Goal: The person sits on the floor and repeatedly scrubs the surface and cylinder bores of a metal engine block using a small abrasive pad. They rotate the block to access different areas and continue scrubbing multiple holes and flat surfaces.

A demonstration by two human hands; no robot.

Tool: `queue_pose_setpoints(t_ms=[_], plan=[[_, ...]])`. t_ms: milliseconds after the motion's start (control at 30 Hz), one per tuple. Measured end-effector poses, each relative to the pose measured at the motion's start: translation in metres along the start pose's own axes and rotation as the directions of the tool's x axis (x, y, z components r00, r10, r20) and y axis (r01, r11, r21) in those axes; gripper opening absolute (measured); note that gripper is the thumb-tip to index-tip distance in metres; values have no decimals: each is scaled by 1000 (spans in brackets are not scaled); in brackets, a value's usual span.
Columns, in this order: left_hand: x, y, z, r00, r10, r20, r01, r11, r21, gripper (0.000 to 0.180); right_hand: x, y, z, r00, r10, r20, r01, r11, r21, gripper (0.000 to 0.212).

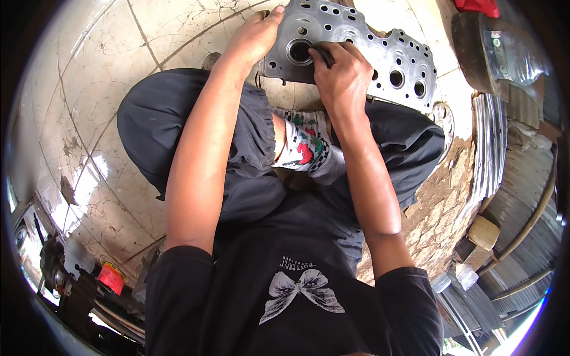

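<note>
Plate (377, 52) beyond legs (178, 118); long axis left-right, right end nearer body. Right hand (346, 74) nearest large left bore (298, 52): fingers curled at right rim, hold cannot be told. Left hand (254, 37) at plate's left edge; grip unclear.

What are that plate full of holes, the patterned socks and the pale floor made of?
The holed plate is probably metal: grey, dully shiny, with crisp-edged bores. The patterned socks look like soft knit fabric, given their folds and snug fit. The pale floor may be ceramic tile: smooth, straight-jointed and cracked, with bright reflections.
</note>
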State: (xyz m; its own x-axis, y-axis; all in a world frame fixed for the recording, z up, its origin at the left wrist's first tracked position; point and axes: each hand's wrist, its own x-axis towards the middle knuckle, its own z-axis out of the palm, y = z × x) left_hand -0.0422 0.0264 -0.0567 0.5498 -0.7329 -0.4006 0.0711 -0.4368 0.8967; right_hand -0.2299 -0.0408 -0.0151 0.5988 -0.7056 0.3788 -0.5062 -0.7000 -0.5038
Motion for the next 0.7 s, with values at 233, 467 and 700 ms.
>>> queue_pose_setpoints(t_ms=[233,467,700], plan=[[16,6,18,997,-70,18,72,990,-119,62,11,1,18,995,-74,-60,72,997,-36,14],[9,12,23,995,-102,-5,101,995,-22,64,10,-2,11,995,-100,-19,96,986,-136,14],[13,4,30,996,-63,-60,64,998,15,61,5,-3,3,996,-90,12,91,980,-176,14]])
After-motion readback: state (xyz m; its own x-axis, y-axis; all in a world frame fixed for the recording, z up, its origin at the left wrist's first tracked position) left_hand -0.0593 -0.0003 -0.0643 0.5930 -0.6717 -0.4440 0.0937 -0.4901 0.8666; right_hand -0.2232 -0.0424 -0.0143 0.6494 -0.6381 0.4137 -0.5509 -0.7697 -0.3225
